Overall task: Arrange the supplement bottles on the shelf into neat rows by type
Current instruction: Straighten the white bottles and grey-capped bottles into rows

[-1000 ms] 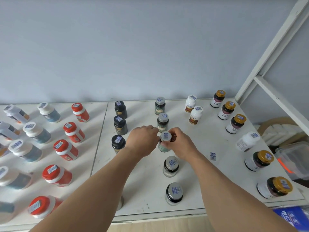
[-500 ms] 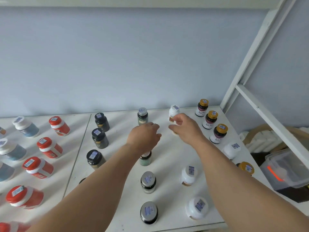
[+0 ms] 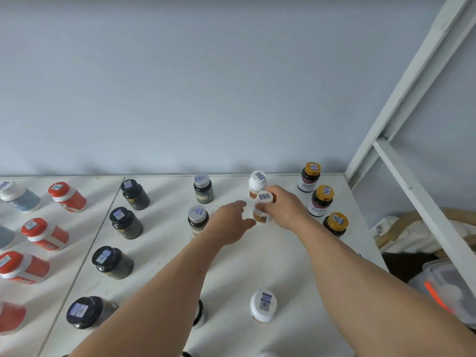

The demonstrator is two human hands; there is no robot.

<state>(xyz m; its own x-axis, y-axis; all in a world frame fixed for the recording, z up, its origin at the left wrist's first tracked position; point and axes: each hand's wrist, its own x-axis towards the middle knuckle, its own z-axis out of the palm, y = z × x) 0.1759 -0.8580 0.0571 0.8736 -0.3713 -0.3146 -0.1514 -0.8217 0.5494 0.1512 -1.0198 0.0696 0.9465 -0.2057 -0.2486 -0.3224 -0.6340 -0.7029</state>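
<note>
A small white bottle (image 3: pixel 262 207) with a brown label is gripped by the right hand (image 3: pixel 284 210), whose fingers are curled round its far side; the bottle is held upright, and whether its base touches the white shelf (image 3: pixel 257 264) cannot be told. Just behind this bottle, towards the wall, a second white bottle (image 3: pixel 257 183) of the same kind is seen standing. The left hand (image 3: pixel 231 224) is held just left of the gripped bottle with its fingers loosely spread and its thumb tip at or very near the label; nothing is held by it. Left of the gripped bottle, two grey-capped bottles (image 3: pixel 197 219) are set one behind the other, and further left a row of four black-capped bottles (image 3: pixel 125 222) is lined up front to back. To its right, three gold-capped bottles (image 3: pixel 322 200) are ranged along the shelf edge. A white-capped bottle (image 3: pixel 263 305) is placed well in front of it. Red-capped bottles (image 3: pixel 44 233) are set far to its left.
</note>
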